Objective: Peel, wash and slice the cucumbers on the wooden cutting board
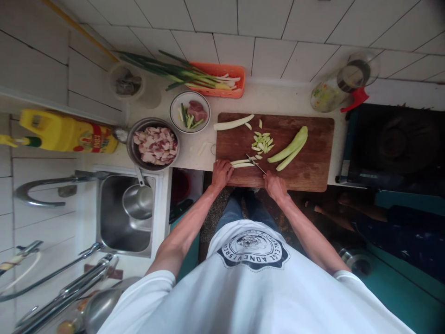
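A pale worktop (274, 99) ran along a white-tiled wall in a narrow kitchen, carrying a brown wooden cutting board (313, 167), an orange basket (236, 74) of green onions (167, 69), a bowl of cut meat (156, 144) and a small white bowl (189, 111). A steel sink (114, 227) lay to the left beside a yellow oil bottle (66, 134); a dark stove (396, 144) stood at right. Both bare arms reached forward over the board's near edge. The left hand (221, 172) pressed fingers-down on pale vegetable strips (242, 163), pinning them. The right hand (275, 184) was wrapped around a knife (256, 163), its blade angled toward the strips. Cut slices (263, 141) lay mid-board, with two peeled green lengths (290, 148) to their right.
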Available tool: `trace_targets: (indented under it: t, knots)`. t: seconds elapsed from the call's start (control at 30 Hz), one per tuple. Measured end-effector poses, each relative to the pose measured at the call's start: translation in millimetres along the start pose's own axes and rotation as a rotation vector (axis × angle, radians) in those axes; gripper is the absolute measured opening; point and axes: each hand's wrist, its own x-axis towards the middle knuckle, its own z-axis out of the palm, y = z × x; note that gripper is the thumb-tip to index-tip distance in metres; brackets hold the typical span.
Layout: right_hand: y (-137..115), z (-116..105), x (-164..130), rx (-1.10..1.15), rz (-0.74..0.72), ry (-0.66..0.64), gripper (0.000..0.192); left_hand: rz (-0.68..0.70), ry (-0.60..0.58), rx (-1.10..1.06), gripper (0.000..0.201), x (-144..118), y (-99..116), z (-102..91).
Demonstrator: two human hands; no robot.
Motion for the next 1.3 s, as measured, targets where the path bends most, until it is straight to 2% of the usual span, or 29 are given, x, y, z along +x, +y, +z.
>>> trace_targets:
  t: [0.13, 0.3, 0.43, 0.63, 0.77, 0.97, 1.13, 1.3]
  knots:
    - [-1.8, -3.3, -3.1, 0.039, -0.03, 0.055, 0.048, -0.013, 0.031, 0.003, 0.026, -7.6, -1.8, -1.3]
    - [-11.3, -1.1, -11.6, 0.0, -0.097, 0.023, 0.045, -0.099, 0.098, 0.022, 0.034, -24.1, -8.3, -4.1]
    - [-19.2, 4.3, -7.5, -0.043, -0.056, 0.009, 0.044, -0.146, 0.138, 0.01, 0.038, -32.0, -14.5, 0.1]
    - [-11.2, 5.7, 3.3, -0.042, -0.054, 0.014, 0.043, -0.146, 0.15, -0.065, 0.032, -31.3, -16.2, 9.1]
    - [-4.1, 0.1, 0.6, -0.027, -0.091, 0.038, 0.045, -0.149, 0.168, -0.125, 0.031, -31.7, -15.2, 13.6]
    - [-6.9, -7.1, -4.2, -0.08, -0.161, 0.025, 0.039, -0.171, 0.176, -0.158, 0.031, -29.5, -13.2, 19.3]
    - [-4.0, -10.5, 0.1, -0.107, -0.167, 0.033, 0.038, -0.114, 0.151, -0.178, 0.031, -21.9, -15.7, 19.0]
    - [-4.6, -9.3, 0.5, -0.126, -0.145, 0.025, 0.042, -0.1, 0.193, -0.206, 0.03, -25.9, -22.1, 15.3]
